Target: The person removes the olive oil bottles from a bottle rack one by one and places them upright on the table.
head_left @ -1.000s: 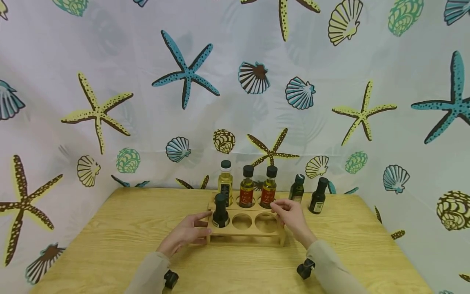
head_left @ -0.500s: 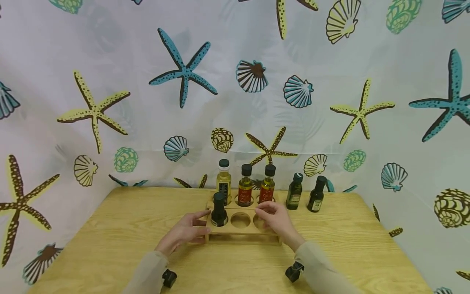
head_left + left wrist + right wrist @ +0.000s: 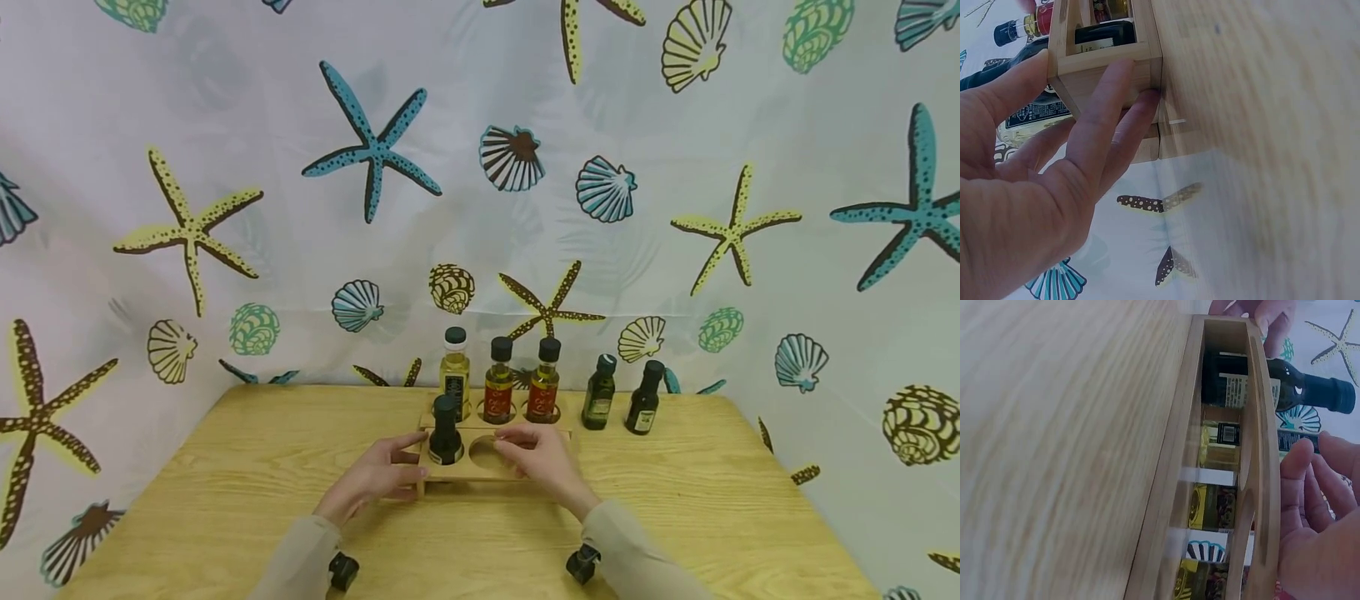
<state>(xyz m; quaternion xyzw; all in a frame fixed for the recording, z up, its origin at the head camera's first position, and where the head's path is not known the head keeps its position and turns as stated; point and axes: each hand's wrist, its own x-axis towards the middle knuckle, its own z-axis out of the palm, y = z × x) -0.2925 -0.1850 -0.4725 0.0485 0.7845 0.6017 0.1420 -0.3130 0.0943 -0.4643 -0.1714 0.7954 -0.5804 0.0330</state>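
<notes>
A two-tier wooden bottle rack (image 3: 480, 472) stands on the table, with round holes in its tiers. My left hand (image 3: 380, 472) rests against its left end, the fingers (image 3: 1100, 119) laid along the end panel and the thumb at the upper edge. A dark bottle (image 3: 446, 433) sits upright in the front left hole, close to that hand. Over the front tier's right part, my right hand (image 3: 542, 457) holds nothing; its thumb and fingertips come near each other by the middle hole. The right wrist view shows this hand (image 3: 1322, 506) beside the rack's upper board, partly covering the bottles behind.
In the back tier stand a bottle of yellow oil (image 3: 454, 377) and two red-labelled bottles, one (image 3: 498, 385) in the middle and one (image 3: 543, 385) on the right. Right of the rack are a green bottle (image 3: 599, 396) and a dark bottle (image 3: 644, 402). A patterned cloth (image 3: 420, 250) hangs behind the table.
My right hand has moved left across the front tier, from the rack's right end to near the middle hole. My left hand has stayed at the left end.
</notes>
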